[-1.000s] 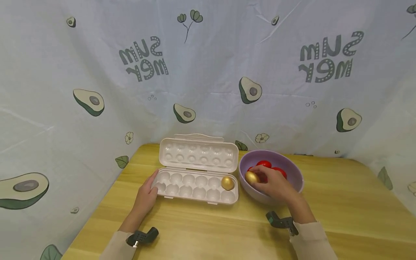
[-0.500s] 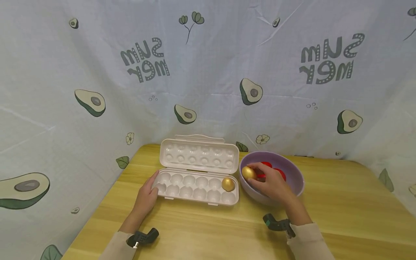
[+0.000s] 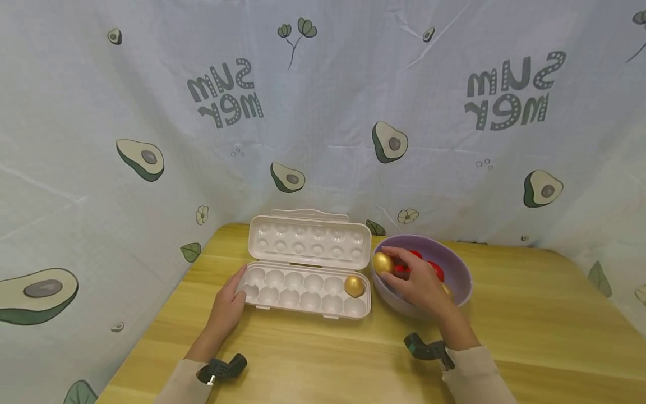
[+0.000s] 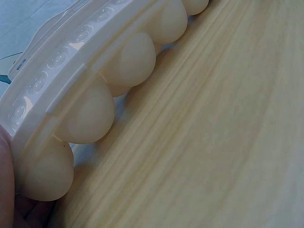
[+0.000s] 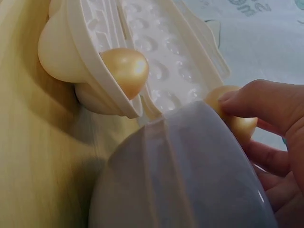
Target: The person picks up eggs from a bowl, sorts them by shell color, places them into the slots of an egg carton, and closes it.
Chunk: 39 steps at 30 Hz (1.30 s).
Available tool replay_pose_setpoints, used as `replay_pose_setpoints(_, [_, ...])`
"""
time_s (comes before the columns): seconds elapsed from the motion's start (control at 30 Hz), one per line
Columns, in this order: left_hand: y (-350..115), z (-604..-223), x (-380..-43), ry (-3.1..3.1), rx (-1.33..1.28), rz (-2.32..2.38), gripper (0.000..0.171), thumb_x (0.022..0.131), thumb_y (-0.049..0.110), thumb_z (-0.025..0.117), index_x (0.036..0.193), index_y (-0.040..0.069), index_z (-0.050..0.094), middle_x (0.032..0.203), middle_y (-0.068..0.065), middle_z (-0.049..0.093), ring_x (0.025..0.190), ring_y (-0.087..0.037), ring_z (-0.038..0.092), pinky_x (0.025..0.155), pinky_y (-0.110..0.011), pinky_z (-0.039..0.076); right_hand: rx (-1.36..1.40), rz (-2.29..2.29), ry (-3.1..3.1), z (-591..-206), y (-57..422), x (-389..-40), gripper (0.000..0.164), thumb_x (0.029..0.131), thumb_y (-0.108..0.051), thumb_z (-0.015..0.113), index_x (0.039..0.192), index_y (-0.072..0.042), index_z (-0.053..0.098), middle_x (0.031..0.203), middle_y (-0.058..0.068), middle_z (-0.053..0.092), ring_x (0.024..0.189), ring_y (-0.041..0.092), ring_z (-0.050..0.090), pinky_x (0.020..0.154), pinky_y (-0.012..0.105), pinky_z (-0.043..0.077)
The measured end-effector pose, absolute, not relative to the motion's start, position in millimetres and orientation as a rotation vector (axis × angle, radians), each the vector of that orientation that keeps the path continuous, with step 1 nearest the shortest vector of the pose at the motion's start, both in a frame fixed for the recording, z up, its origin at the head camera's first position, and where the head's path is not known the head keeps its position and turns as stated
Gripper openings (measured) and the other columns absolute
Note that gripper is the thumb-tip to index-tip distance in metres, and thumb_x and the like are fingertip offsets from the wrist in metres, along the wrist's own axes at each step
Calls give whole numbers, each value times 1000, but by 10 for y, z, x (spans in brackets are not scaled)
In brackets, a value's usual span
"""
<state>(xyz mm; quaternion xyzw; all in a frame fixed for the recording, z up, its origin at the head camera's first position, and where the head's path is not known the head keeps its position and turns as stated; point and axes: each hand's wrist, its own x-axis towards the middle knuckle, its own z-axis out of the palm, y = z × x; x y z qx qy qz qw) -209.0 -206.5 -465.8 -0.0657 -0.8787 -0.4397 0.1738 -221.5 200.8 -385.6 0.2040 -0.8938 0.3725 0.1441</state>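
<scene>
My right hand (image 3: 416, 282) pinches a gold egg (image 3: 382, 263) between thumb and fingers, at the left rim of a purple bowl (image 3: 461, 275). In the right wrist view the thumb (image 5: 266, 99) presses on the egg, just past the rim. My left hand (image 3: 228, 303) holds the left end of an open cream egg carton (image 3: 287, 300), thumb at its front corner; the left wrist view shows fingers (image 4: 31, 211) under that end. One gold egg (image 3: 354, 286) sits in the back row's rightmost cup. The other cups hold nothing.
Several red eggs (image 3: 435, 271) lie in the bowl, partly hidden by the right hand, with a gold one (image 3: 446, 290) near its right side. The carton's lid (image 3: 310, 241) leans back behind the cups. A printed curtain (image 3: 323, 112) hangs behind the wooden table (image 3: 323, 359).
My right hand has lifted the gold egg from among the red ones and moved left and up to the bowl's rim. The left hand and the carton stay in place.
</scene>
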Motion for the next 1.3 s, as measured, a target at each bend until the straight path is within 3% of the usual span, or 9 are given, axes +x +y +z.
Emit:
replay_pose_setpoints(0.33, [-2069,-4667,-2093,-2486,-191,-1244,57,81,-3,38,138,3,35,139,-16,37,128,-30,32,104,-45,28,599,1063,-2456,-3857,1876,-2215,51,76,-25,70,124,-14,54,118,-3,56,103,14,53,85,41,48])
replay_pose_setpoints(0.63, [-2076,-4672,-2106,-2491,-185,-1242,57,81,-3,38,138,4,35,139,-15,36,128,-30,31,105,-45,27,613,1146,-2387,-3853,1697,-2185,56,79,-25,68,130,-18,48,122,-5,51,104,11,52,84,36,50])
replay_pose_setpoints(0.83, [-2074,-4666,-2106,-2491,-195,-1234,57,81,-2,38,138,4,35,139,-15,37,128,-30,32,105,-45,28,656,1241,-2259,-3870,1539,-2157,52,76,-15,70,125,-9,53,114,2,54,95,16,56,74,31,54])
replay_pose_setpoints(1.07, [-2078,-4676,-2094,-2497,-187,-1235,58,81,-2,38,138,5,34,140,-14,36,129,-29,32,105,-44,27,693,1291,-2139,-3797,1338,-2006,48,73,1,69,119,4,54,105,16,55,92,28,58,74,39,52])
replay_pose_setpoints(1.3, [-2076,-4670,-2111,-2504,-190,-1266,59,81,-2,37,139,6,33,141,-14,35,129,-29,30,105,-46,27,712,1239,-2179,-4023,1303,-2129,48,76,-9,70,121,-7,54,113,4,55,97,16,54,77,31,52])
